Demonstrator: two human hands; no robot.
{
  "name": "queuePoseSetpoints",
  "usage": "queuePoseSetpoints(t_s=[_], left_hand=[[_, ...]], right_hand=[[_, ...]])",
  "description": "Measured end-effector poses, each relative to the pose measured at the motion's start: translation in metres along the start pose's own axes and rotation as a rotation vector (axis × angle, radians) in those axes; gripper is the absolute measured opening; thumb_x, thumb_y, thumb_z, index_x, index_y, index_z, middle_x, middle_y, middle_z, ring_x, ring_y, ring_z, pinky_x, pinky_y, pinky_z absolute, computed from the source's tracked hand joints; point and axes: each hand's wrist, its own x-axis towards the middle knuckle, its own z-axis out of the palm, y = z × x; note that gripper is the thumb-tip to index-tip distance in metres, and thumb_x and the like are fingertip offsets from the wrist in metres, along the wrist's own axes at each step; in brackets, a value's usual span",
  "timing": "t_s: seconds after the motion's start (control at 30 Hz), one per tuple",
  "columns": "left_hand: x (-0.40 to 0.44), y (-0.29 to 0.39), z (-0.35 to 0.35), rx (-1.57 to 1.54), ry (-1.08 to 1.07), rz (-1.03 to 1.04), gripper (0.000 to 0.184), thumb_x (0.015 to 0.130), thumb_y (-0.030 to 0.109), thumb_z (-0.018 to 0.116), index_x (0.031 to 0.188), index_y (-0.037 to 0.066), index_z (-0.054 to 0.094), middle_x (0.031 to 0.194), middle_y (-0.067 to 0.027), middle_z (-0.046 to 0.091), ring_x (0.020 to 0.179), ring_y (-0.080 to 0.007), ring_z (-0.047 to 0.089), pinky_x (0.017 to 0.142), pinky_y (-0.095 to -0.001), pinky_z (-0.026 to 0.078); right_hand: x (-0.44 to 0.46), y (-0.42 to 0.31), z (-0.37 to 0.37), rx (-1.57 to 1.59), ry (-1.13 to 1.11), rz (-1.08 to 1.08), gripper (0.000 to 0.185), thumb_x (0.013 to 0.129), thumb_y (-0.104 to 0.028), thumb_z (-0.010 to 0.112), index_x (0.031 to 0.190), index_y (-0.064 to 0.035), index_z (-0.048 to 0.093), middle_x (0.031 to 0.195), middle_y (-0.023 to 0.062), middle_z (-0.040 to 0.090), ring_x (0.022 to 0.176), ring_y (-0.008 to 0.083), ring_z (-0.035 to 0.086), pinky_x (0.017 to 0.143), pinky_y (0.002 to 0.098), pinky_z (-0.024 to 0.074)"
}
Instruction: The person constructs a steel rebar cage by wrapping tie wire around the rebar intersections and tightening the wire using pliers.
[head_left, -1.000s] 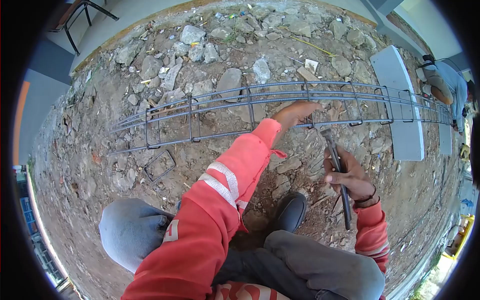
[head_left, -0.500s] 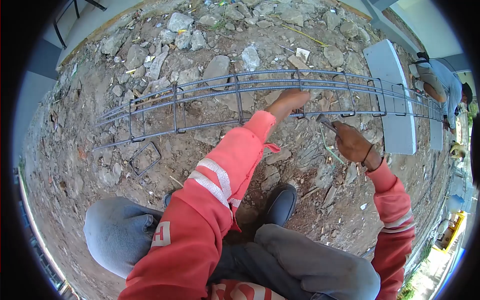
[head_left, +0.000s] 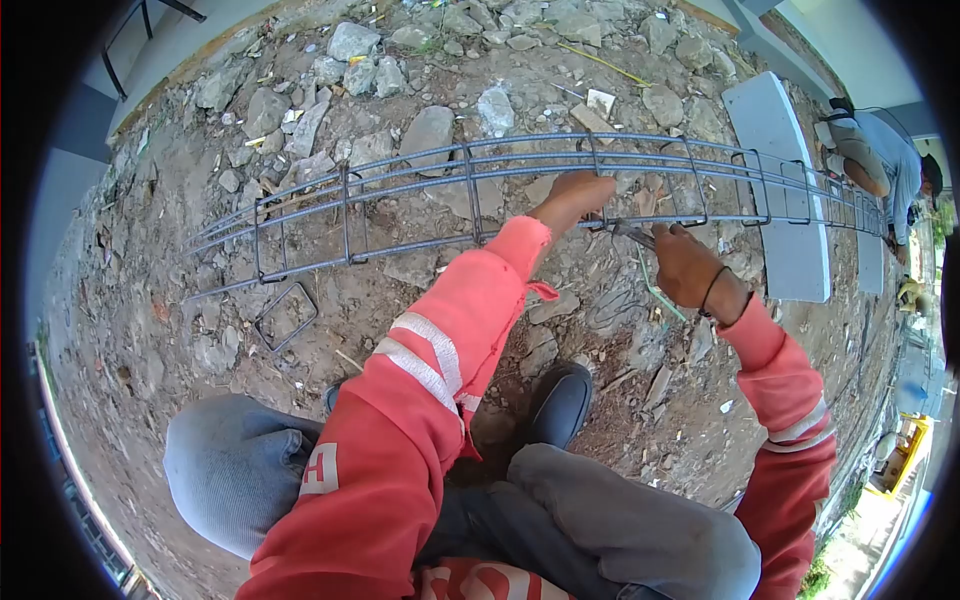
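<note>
A long rebar cage (head_left: pixel 420 245) of ribbed bars with square stirrups runs across the ground in front of me. My left hand (head_left: pixel 583 190) is closed round the cage beside a stirrup (head_left: pixel 590 155), its fingertips partly hidden. In my right hand (head_left: pixel 686 268) is a metal tool that looks like pincers (head_left: pixel 632 235); its head meets the lower bar just right of my left hand. A loose square stirrup (head_left: pixel 287 318) lies on the dirt below the cage's left part.
Pale flat slabs (head_left: pixel 790 200) lie beneath the cage on the right. Another person (head_left: pixel 880 165) bends over its far right end. Rocks (head_left: pixel 430 138) and rubble cover the ground. My shoe (head_left: pixel 560 405) is just below the cage.
My right hand has moved slightly left and up, bringing the tool's head against the lower bar near my left hand. My left hand stays on the cage.
</note>
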Motion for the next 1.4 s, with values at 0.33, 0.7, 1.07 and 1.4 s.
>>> queuePoseSetpoints(t_s=[0.33,0.7,1.07,1.4], left_hand=[[-0.020,-0.003,-0.007,-0.166,-0.009,0.177,0.047,0.081,0.044,0.063,0.083,-0.002,0.065,0.078,-0.0065,0.060,0.071,-0.0162,0.052,0.060,-0.0381,0.040],[-0.030,0.026,-0.008,0.160,0.055,-0.040,0.044,0.079,0.039,0.057,0.081,-0.004,0.066,0.082,-0.0163,0.068,0.076,-0.0257,0.064,0.066,-0.0404,0.047],[0.000,-0.006,-0.004,0.018,0.006,0.078,0.041,0.081,0.034,0.056,0.083,-0.005,0.066,0.087,-0.0175,0.068,0.071,-0.0219,0.063,0.061,-0.0395,0.047],[-0.024,0.027,-0.004,0.012,-0.015,-0.215,0.040,0.081,0.030,0.062,0.092,-0.008,0.066,0.095,-0.0166,0.069,0.081,-0.0232,0.066,0.066,-0.0385,0.052]], right_hand=[[-0.017,-0.041,0.003,-0.031,0.081,0.222,0.034,0.084,-0.004,0.057,0.115,0.0078,0.049,0.114,0.0295,0.060,0.108,0.0476,0.061,0.091,0.0543,0.0494],[-0.007,-0.045,0.030,-0.326,0.351,0.301,0.019,0.091,-0.009,0.056,0.107,-0.0007,0.054,0.108,0.0195,0.065,0.105,0.0375,0.066,0.081,0.0546,0.0525],[-0.013,-0.035,0.055,-0.042,0.357,0.246,0.021,0.085,-0.011,0.058,0.100,0.0019,0.053,0.086,0.0236,0.068,0.079,0.0404,0.070,0.069,0.0486,0.0562],[0.003,-0.014,0.123,1.986,-0.307,0.004,0.023,0.093,-0.016,0.066,0.108,-0.0086,0.051,0.064,-0.0037,0.048,0.043,0.0076,0.043,0.041,0.0248,0.0400]])
